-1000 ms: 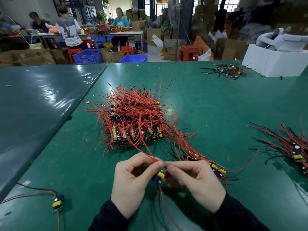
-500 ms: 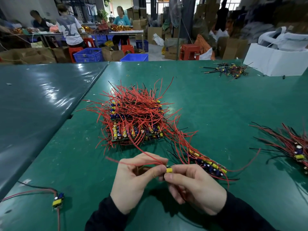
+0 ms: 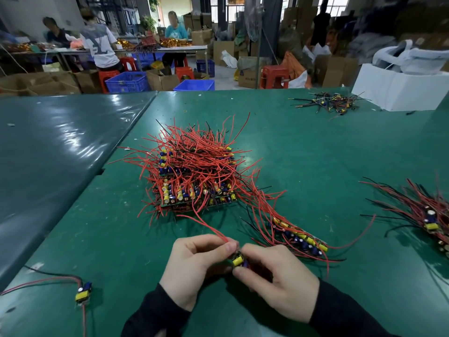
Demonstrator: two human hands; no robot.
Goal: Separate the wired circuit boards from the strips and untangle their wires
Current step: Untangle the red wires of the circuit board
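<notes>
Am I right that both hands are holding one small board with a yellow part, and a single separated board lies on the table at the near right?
Not quite. Both hands, left and right, do hold the small board, but the single separated board lies at the near left, as the head view shows.

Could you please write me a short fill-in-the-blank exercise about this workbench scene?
1. Both hands pinch one small circuit board whose largest part is coloured ____.
2. The big pile of boards bristles mostly with ____ wires.
3. A single wired board lies alone near the person's ____ sleeve.
4. The table cover is coloured ____.

Missing words: yellow; red; left; green
</notes>
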